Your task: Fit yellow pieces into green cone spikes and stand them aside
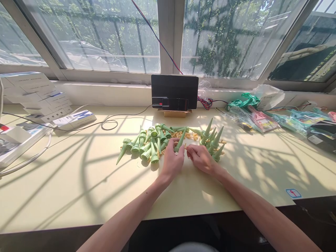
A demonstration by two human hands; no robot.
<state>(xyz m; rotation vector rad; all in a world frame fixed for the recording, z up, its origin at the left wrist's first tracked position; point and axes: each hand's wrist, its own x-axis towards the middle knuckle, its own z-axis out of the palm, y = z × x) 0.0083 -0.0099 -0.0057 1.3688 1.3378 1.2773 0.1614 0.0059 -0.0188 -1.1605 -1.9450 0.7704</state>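
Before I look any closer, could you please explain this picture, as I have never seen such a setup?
There is no machine here: both bare hands belong to the person wearing the camera, which looks forward and down from their head. The left hand holds a pointed green cone; the right hand seems to pinch a small orange-yellow piece beside it. On the pale yellow table lie a heap of green cones to the left, a smaller cluster with tips upward to the right, and loose orange-yellow bits between. Behind stands a flat black screen, with stacked white boxes far left.
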